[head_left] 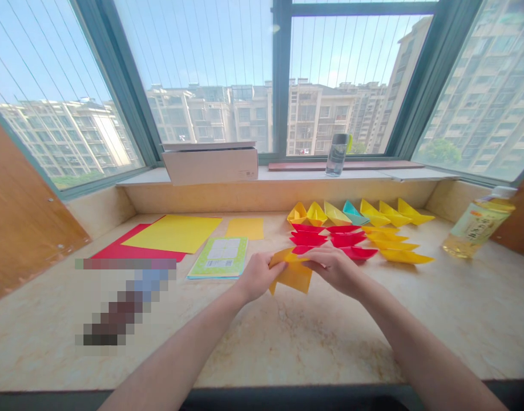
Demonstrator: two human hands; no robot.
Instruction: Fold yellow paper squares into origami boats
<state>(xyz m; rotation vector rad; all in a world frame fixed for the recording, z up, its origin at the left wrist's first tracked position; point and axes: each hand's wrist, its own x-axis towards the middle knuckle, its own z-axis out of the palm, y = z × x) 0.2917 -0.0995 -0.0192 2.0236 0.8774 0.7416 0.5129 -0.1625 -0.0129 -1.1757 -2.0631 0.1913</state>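
Observation:
A folded piece of yellow-orange paper [294, 275] is held just above the marble counter [287, 337], pinched from both sides. My left hand [257, 275] grips its left edge with closed fingers. My right hand [335, 268] is closed on its upper right part. Right behind the hands lie several finished paper boats: yellow boats [315, 213] and one teal boat [353, 212] in the back row, red boats [333, 237] in the middle, more yellow boats [394, 246] to the right.
Flat yellow sheets [172, 233] on a red sheet [116, 249] lie at the left, with a green paper pack [219, 257] beside them. A cardboard box [210, 164] and a clear bottle [337, 154] stand on the sill. A yellow drink bottle [476, 225] lies at the right.

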